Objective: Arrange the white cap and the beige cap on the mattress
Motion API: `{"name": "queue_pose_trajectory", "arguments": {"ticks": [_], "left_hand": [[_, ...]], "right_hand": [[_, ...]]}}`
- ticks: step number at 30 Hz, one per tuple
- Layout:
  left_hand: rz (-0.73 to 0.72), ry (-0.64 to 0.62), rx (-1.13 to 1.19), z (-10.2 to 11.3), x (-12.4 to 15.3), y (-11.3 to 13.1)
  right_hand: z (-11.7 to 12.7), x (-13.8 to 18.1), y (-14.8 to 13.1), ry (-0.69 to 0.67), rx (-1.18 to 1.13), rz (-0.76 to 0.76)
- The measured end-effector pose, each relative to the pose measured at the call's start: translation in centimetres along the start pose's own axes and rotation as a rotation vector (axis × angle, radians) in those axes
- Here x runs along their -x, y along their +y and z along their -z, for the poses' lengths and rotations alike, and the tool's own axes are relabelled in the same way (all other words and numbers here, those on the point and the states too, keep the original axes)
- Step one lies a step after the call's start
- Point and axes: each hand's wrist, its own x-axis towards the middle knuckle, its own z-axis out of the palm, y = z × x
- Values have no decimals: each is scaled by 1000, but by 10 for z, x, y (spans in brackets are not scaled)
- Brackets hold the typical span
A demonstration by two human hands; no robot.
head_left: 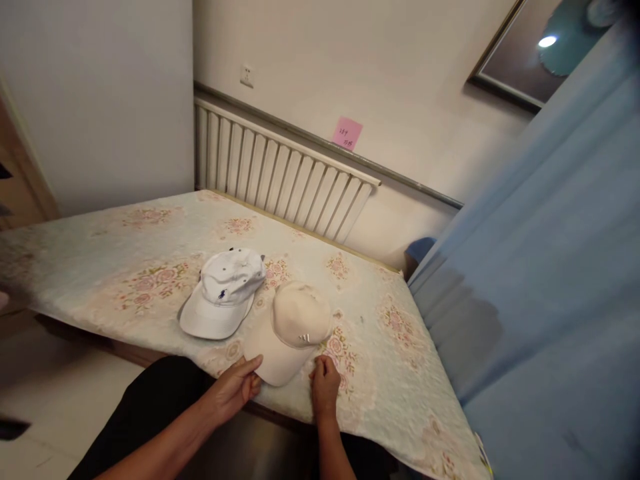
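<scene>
A beige baseball cap with a small metallic mark on its front lies on the flowered bed cover, its brim pointing toward me. My left hand pinches the left edge of that brim between thumb and fingers. Just right of the brim, my right hand rests low over the cover with its fingers curled in; whether anything is inside them is hidden. To the left of the beige cap sits a white baseball cap with a small dark blue emblem, its brim also facing me, and neither hand touches it.
The bed has a pale flowered cover and stands against a white radiator. A blue curtain hangs along the right side. On the wall are a pink note, a socket and a framed picture.
</scene>
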Motion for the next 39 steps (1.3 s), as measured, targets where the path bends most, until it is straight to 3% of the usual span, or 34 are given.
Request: {"name": "queue_pose_trajectory", "arguments": {"ticks": [14,25,28,33,39], "left_hand": [[132,111,6,14,-7,-19],[272,-134,126,14,-13,-1],[275,-134,143,12,-18,2],[175,-24,149,11,-27,2],[249,-179,266,16,-40,8]], "right_hand": [[1,0,-3,13,-16,47],[2,1,-9,14,-3,21],[2,1,-9,15,19,24],[2,0,-8,9,52,29],[2,0,-7,17,103,41]]}}
